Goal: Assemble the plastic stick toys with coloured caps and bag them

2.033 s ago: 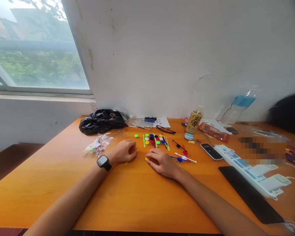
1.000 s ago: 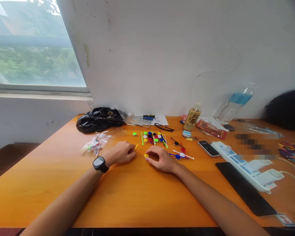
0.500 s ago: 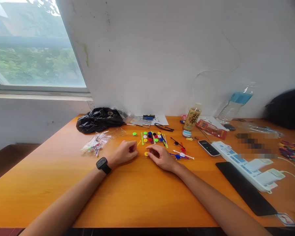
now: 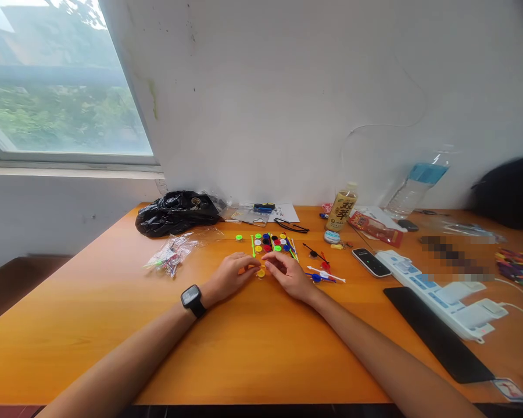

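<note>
My left hand (image 4: pixel 230 277) and my right hand (image 4: pixel 287 274) meet fingertip to fingertip over a small yellow disc (image 4: pixel 260 272) on the orange table (image 4: pixel 226 348). Both hands are pinched closed on the disc and a thin yellow stick that is barely visible between the fingers. A black watch (image 4: pixel 193 299) sits on my left wrist. Just behind the hands lies a cluster of coloured discs and sticks (image 4: pixel 272 242). To the right of my right hand lie assembled blue, white and red pieces (image 4: pixel 325 275).
A clear bag of small parts (image 4: pixel 171 255) and a black plastic bag (image 4: pixel 176 212) lie at the left. A drink bottle (image 4: pixel 342 211), a phone (image 4: pixel 371 262), a white power strip (image 4: pixel 444 293), a black pad (image 4: pixel 436 334) and a water bottle (image 4: pixel 414 188) are at the right.
My left hand has moved right to join my right hand at the yellow disc. The yellow stick it carried came along with it.
</note>
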Demonstrator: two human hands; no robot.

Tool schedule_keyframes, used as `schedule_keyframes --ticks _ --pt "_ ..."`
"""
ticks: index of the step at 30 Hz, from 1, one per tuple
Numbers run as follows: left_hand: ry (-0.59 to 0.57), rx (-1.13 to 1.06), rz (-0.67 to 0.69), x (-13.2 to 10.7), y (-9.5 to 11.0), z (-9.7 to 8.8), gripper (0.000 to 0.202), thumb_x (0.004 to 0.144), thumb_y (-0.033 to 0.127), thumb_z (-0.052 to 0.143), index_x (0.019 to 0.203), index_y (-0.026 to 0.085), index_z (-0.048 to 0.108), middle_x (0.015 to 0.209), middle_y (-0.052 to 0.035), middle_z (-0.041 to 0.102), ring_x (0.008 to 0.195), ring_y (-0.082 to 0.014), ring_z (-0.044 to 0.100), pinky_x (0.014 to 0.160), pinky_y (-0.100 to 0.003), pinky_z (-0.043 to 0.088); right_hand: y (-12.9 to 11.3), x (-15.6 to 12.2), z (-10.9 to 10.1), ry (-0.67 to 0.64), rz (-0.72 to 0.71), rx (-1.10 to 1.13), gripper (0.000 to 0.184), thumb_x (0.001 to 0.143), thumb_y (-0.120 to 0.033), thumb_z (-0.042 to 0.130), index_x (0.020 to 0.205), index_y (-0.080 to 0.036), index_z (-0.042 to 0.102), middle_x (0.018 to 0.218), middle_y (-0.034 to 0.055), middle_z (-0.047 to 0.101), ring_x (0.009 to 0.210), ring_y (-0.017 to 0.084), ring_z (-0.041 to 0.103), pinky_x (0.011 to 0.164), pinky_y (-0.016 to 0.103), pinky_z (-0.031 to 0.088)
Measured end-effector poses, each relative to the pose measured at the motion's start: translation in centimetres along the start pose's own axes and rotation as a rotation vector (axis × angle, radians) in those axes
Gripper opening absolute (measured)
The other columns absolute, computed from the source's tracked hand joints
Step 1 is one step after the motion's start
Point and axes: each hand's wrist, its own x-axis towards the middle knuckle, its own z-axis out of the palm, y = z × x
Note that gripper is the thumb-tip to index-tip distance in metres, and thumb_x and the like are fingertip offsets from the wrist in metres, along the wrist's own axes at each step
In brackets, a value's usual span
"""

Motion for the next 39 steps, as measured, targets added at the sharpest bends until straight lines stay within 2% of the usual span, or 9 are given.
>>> schedule_keyframes --ticks 3,7,16,24,30,39 --pt "0.001 -0.026 0.017 0.0 0.2 0.3 0.016 0.101 0.029 0.062 0.107 0.022 0.075 0.096 -0.0053 0.076 0.087 -0.0169 0.067 0.084 -0.027 0.052 0.4 0.3 0.1 0.023 0.022 0.05 0.023 0.099 -0.042 0.061 0.103 -0.021 0.07 0.094 0.0048 0.072 0.086 0.02 0.067 0.079 0.033 0.054" --pt "-0.009 -0.052 -0.004 0.0 0.3 0.6 0.017 0.101 0.031 0.063 0.109 0.022 0.075 0.097 -0.006 0.076 0.087 -0.0173 0.068 0.084 -0.028 0.053 1.5 0.5 0.0 0.058 0.055 0.076 0.025 0.097 -0.041 0.061 0.108 -0.021 0.069 0.097 0.0058 0.072 0.088 0.02 0.068 0.08 0.033 0.055" --pt "-0.057 -0.098 0.041 0.0 0.0 0.8 0.019 0.101 0.03 0.059 0.101 0.019 0.074 0.097 -0.0063 0.074 0.081 -0.0145 0.065 0.075 -0.024 0.05 2.5 0.7 -0.1 0.006 0.122 0.044 0.024 0.093 -0.039 0.064 0.104 -0.018 0.07 0.09 0.0053 0.071 0.079 0.019 0.066 0.072 0.032 0.055" --pt "-0.068 -0.047 0.051 0.0 0.0 0.8 0.014 0.099 0.029 0.061 0.097 0.02 0.071 0.095 -0.0055 0.073 0.083 -0.015 0.066 0.076 -0.024 0.049 2.2 0.6 0.1 0.041 0.077 -0.017 0.02 0.094 -0.035 0.062 0.101 -0.019 0.07 0.09 0.0055 0.07 0.081 0.02 0.065 0.072 0.032 0.052" --pt "-0.089 -0.004 0.067 0.0 0.0 0.8 0.014 0.1 0.028 0.059 0.094 0.02 0.069 0.092 -0.0049 0.072 0.083 -0.0155 0.065 0.076 -0.025 0.049 1.5 0.1 0.3 0.029 0.014 -0.121 0.015 0.096 -0.029 0.058 0.1 -0.02 0.069 0.081 0.0017 0.066 0.071 0.017 0.059 0.064 0.029 0.046" --pt "-0.074 0.059 0.166 0.0 -0.3 0.8 0.011 0.101 0.026 0.059 0.095 0.022 0.067 0.096 -0.0045 0.072 0.087 -0.0171 0.067 0.078 -0.027 0.05 1.0 -0.1 0.2 -0.006 -0.021 -0.209 0.016 0.097 -0.023 0.053 0.103 -0.021 0.068 0.091 0.0036 0.07 0.079 0.018 0.063 0.071 0.029 0.047"
